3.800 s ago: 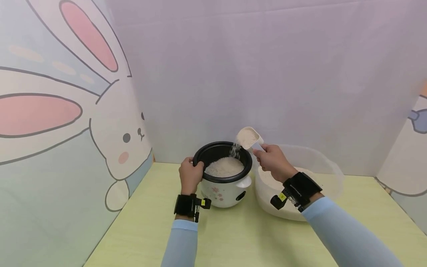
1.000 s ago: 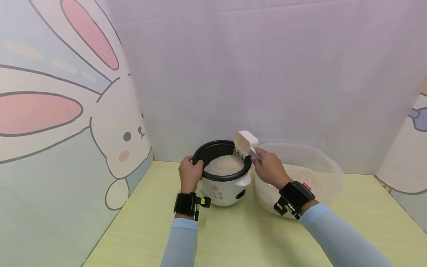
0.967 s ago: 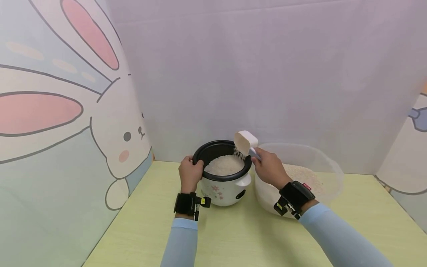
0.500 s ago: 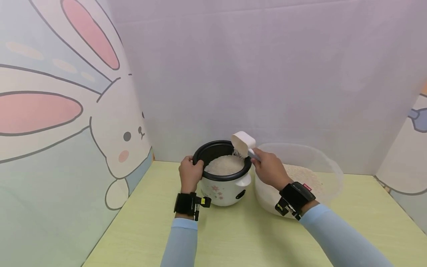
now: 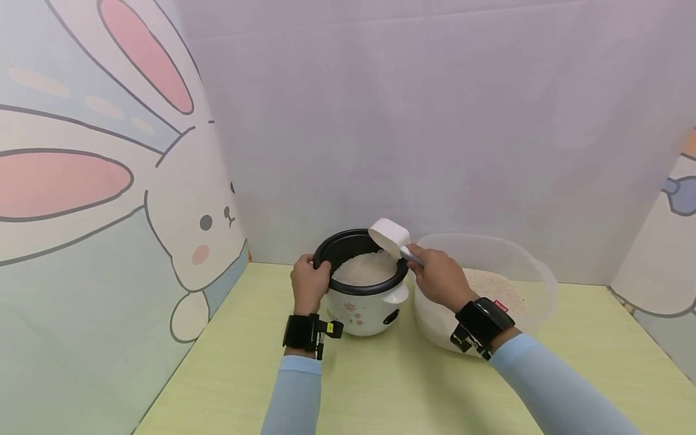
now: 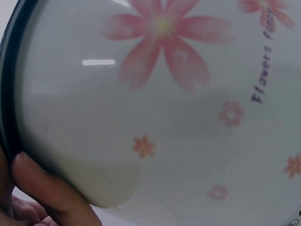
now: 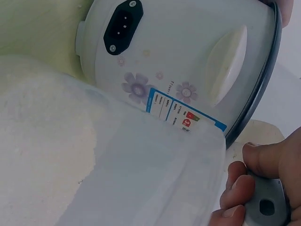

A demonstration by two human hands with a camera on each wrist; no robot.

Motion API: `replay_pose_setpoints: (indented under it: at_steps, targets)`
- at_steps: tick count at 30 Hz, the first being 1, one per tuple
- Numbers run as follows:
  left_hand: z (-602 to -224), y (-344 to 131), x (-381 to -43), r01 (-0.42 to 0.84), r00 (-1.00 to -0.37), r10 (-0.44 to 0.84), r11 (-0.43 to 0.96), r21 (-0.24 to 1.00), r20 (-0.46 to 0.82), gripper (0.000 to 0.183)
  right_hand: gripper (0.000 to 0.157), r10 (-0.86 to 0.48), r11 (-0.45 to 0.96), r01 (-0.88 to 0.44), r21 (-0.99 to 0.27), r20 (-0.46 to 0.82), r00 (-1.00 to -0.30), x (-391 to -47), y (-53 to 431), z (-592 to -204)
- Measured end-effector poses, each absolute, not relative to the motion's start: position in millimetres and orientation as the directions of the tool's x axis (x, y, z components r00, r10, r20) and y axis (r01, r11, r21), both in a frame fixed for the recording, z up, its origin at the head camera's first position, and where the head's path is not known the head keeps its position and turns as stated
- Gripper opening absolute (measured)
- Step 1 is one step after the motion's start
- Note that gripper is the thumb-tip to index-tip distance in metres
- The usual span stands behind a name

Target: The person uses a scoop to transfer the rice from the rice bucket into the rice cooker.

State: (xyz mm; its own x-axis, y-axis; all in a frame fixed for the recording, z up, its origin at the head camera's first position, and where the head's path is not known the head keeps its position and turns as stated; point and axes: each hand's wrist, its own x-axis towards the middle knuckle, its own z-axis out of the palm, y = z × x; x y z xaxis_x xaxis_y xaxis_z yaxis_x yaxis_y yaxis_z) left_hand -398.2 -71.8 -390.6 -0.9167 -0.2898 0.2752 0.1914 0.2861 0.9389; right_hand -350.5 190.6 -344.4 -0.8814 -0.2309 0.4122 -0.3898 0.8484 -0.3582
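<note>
A white rice cooker [image 5: 359, 314] with pink flowers and a black rim stands on the table, with white rice [image 5: 365, 269] in its pot. My left hand [image 5: 310, 283] grips the rim on the left side, thumb toward the front. My right hand [image 5: 441, 275] holds a white measuring scoop [image 5: 389, 237] by its grey handle [image 7: 266, 201]. The scoop is tipped mouth-down over the right part of the pot, its inside mostly hidden. In the left wrist view the thumb [image 6: 49, 188] presses just under the cooker's dark rim.
A large translucent tub [image 5: 544, 290] holding rice [image 5: 492, 287] stands right beside the cooker, under my right forearm. The table [image 5: 375, 393] is pale yellow-green. A lilac cloth wall [image 5: 435, 121] rises behind, and a rabbit-printed wall [image 5: 185, 229] is on the left.
The scoop was full and pouring at first. It has since tipped further over and moved slightly left and down, and the falling rice has thinned out. The left hand keeps its grip.
</note>
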Motion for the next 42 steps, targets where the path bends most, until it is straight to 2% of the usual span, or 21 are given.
replay_pose_setpoints:
  at_steps: [5,12,22,28,42]
  targets:
    - [-391.5,-71.9,-400.5,0.209,-0.908,-0.293,0.307,0.929,0.301,0.034,0.039,-0.245,0.861,-0.393,-0.322,0.414,-0.877,-350.0,191.6,-346.7]
    - [-391.3,-72.9,-399.9,0.201,-0.91,-0.292,0.308,0.93,0.294,0.034,0.038,-0.339,0.87,-0.458,-0.184,0.453,-0.825,-347.9,193.8,-353.5]
    - [-389.9,-72.3,-399.3,0.206,-0.911,-0.288,0.303,0.93,0.296,0.035,0.036,-0.339,0.867,-0.479,-0.135,0.544,-0.767,-347.3,206.6,-348.8]
    - [-390.5,-73.8,-399.0,0.2,-0.911,-0.289,0.312,0.929,0.293,0.035,0.039,-0.317,0.881,-0.455,-0.129,0.552,-0.771,-344.4,221.5,-345.9]
    - [-391.0,-72.8,-397.6,0.19,-0.91,-0.295,0.324,0.927,0.29,0.035,0.035,-0.252,0.936,-0.334,-0.108,0.458,-0.853,-341.1,281.7,-358.0]
